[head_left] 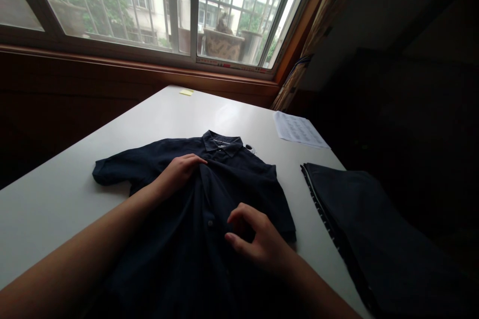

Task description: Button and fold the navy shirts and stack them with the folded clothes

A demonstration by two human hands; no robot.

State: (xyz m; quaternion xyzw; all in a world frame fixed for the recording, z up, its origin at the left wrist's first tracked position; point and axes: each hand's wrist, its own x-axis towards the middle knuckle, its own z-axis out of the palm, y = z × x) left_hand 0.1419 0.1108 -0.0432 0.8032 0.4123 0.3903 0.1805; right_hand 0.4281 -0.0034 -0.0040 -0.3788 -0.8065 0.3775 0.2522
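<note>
A dark navy short-sleeved shirt (pixel 239 179) lies front side up, its collar pointing toward the window and one sleeve spread out at the left. Just below the collar, my left hand (pixel 183 169) grips the shirt front, and folds in the cloth run down from its fingertips. My right hand (pixel 254 234) is over the lower right of the shirt front, close to a button (pixel 210 223). Its fingers are curled, with a gap between them and the thumb, and nothing shows in that gap. The shirt's lower part fades into shadow.
The white table (pixel 48 209) carries a folded dark cloth (pixel 359 209) at the right and printed papers (pixel 299 128) behind it. A yellow sticky note (pixel 186 92) lies near the far edge. A small white round item (pixel 249 148) sits beside the collar. Beyond is a barred window (pixel 149 5).
</note>
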